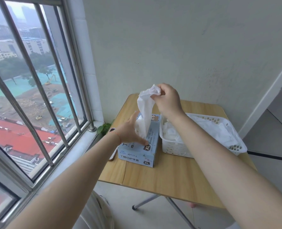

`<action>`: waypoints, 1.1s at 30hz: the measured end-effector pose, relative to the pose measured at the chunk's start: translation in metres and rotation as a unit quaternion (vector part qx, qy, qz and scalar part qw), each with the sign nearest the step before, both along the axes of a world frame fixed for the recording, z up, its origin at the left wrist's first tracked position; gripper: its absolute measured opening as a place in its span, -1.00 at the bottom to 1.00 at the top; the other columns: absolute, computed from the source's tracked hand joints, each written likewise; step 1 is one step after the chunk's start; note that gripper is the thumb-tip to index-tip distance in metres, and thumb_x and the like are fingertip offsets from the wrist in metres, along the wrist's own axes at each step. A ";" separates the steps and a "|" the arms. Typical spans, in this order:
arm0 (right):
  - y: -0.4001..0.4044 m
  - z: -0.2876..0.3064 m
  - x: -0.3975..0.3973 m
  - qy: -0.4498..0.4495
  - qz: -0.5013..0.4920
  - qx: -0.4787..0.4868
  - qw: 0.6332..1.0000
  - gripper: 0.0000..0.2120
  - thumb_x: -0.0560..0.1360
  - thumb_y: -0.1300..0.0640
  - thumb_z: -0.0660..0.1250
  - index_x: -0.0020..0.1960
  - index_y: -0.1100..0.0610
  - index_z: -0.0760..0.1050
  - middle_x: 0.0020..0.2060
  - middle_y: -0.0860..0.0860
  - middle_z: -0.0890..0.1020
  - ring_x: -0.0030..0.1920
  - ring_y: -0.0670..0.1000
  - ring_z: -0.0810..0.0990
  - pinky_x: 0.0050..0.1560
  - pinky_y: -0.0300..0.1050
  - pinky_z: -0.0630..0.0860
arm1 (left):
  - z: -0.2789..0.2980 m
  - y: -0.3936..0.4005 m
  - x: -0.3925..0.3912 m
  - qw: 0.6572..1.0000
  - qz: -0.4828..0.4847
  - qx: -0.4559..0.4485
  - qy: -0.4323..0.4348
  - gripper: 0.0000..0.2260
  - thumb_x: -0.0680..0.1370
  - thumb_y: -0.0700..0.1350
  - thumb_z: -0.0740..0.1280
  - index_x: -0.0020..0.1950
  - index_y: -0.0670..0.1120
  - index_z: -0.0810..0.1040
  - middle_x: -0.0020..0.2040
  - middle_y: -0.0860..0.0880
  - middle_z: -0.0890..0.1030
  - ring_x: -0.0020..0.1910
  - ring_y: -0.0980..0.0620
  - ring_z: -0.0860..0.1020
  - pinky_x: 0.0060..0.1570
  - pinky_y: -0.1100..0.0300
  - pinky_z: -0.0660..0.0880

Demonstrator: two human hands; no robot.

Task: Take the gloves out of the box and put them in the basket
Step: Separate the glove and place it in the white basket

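A pale blue glove box [141,152] marked XL lies on the wooden table [166,180]. My left hand [130,129] rests flat on the box top, thumb and fingers spread beside the opening. My right hand [167,100] pinches the top end of a white glove [145,109] and holds it stretched upward above the box; the glove's lower end still sits in the opening. To the right of the box stands a white perforated basket [175,148] with several white gloves [208,129] piled in it.
A barred window [38,83] fills the left side, its sill close to the table's left edge. A small green plant [104,128] sits behind the table corner. A phone-like object [113,156] lies partly hidden left of the box. A plain wall stands behind.
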State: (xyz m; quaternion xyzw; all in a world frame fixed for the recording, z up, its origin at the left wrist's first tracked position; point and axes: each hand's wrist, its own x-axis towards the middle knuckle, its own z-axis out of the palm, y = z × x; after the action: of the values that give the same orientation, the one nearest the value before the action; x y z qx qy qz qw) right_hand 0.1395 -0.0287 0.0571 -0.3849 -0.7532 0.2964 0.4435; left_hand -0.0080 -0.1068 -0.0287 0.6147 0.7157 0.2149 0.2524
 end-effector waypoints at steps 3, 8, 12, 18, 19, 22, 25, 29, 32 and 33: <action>-0.001 0.007 0.006 0.014 -0.021 0.034 0.999 -0.85 0.43 0.19 0.41 -0.21 0.12 0.43 -0.11 0.03 0.53 -0.13 -0.03 0.48 -0.16 -0.39 0.35 | 0.008 -0.001 -0.001 1.000 -0.003 0.000 -0.016 0.23 0.19 0.14 0.66 0.60 0.09 -0.14 0.49 -0.08 0.32 0.43 -0.10 0.33 0.39 -0.03 0.31; -0.005 0.013 0.008 0.054 -0.037 0.074 0.995 -0.88 0.44 0.20 0.40 -0.17 0.20 0.47 -0.15 0.03 0.54 -0.17 -0.02 0.48 -0.22 -0.31 0.36 | 0.011 -0.001 0.003 1.000 0.000 -0.005 0.018 0.24 0.17 0.18 0.65 0.60 0.08 -0.13 0.51 -0.07 0.31 0.39 -0.13 0.37 0.37 -0.06 0.36; -0.010 0.022 0.009 0.080 -0.038 0.089 0.992 -0.89 0.45 0.18 0.40 -0.15 0.18 0.48 -0.16 -0.01 0.56 -0.18 -0.05 0.49 -0.20 -0.26 0.38 | 0.008 0.000 0.009 0.999 -0.005 -0.005 0.039 0.24 0.19 0.18 0.64 0.61 0.05 -0.12 0.56 -0.05 0.20 0.43 -0.12 0.34 0.38 -0.04 0.35; -0.012 0.022 0.012 0.078 -0.020 0.014 0.997 -0.85 0.45 0.16 0.37 -0.17 0.15 0.40 -0.35 -0.12 0.44 -0.37 -0.15 0.36 -0.37 -0.33 0.31 | 0.043 -0.008 0.023 0.976 0.067 0.146 -0.149 -0.16 0.19 0.35 0.53 0.34 0.03 0.35 0.29 0.02 0.44 0.24 0.07 0.44 0.16 0.17 0.42; -0.014 0.022 0.012 0.078 -0.020 0.010 0.997 -0.83 0.46 0.16 0.37 -0.20 0.11 0.37 -0.37 -0.13 0.41 -0.40 -0.17 0.34 -0.40 -0.37 0.29 | 0.049 -0.007 0.027 0.969 0.085 0.169 -0.161 -0.31 0.24 0.33 0.53 0.21 0.02 0.40 0.16 0.04 0.51 0.11 0.09 0.50 0.05 0.20 0.47; -0.015 0.024 0.014 0.085 -0.017 0.006 0.996 -0.80 0.49 0.15 0.36 -0.19 0.09 0.34 -0.36 -0.12 0.39 -0.38 -0.13 0.33 -0.41 -0.38 0.29 | 0.065 0.000 0.035 0.962 0.144 0.206 -0.106 -0.72 0.43 0.03 0.48 -0.13 -0.07 0.42 -0.23 0.04 0.49 -0.28 0.06 0.43 -0.33 0.25 0.35; -0.014 0.027 0.021 0.101 -0.029 -0.013 0.994 -0.86 0.49 0.22 0.31 -0.09 0.13 0.34 -0.30 -0.11 0.40 -0.34 -0.13 0.36 -0.33 -0.33 0.31 | 0.074 0.005 0.031 0.944 0.170 0.209 -0.188 -0.79 0.45 -0.17 0.40 -0.33 -0.13 0.43 -0.36 -0.05 0.41 -0.35 -0.01 0.34 -0.36 0.20 0.28; -0.013 0.027 0.032 0.097 -0.009 -0.111 0.989 -0.52 0.44 0.30 0.31 0.30 0.09 0.26 -0.09 -0.01 0.49 -0.19 -0.06 0.51 -0.22 -0.23 0.45 | 0.099 -0.002 0.029 0.885 0.157 0.248 -0.362 -0.91 0.49 -0.19 0.41 -0.19 -0.18 0.65 -0.24 -0.11 0.59 -0.25 -0.01 0.51 -0.18 0.08 0.50; -0.011 0.017 0.038 0.080 0.064 -0.187 0.977 -0.23 0.38 0.31 0.36 0.48 0.00 0.11 -0.11 0.05 0.52 -0.14 0.01 0.58 -0.01 -0.01 0.60 | 0.117 -0.006 0.038 0.882 0.134 0.272 -0.360 -0.88 0.53 -0.15 0.36 -0.17 -0.14 0.64 -0.31 -0.05 0.56 -0.34 0.01 0.47 -0.31 0.19 0.34; -0.010 0.014 0.040 0.090 0.102 -0.217 0.967 -0.23 0.39 0.32 0.38 0.49 0.01 0.12 -0.08 0.08 0.55 -0.10 0.04 0.60 0.03 0.05 0.60 | 0.122 -0.006 0.041 0.888 0.130 0.269 -0.351 -0.87 0.54 -0.14 0.35 -0.17 -0.13 0.63 -0.30 -0.05 0.54 -0.34 0.01 0.45 -0.32 0.19 0.32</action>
State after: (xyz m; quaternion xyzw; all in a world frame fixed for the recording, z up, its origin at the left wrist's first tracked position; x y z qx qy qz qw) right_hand 0.1791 -0.0391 0.0715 -0.3648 -0.6630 0.5299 0.3829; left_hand 0.0332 -0.1126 0.0937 0.4452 0.5688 0.6317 0.2816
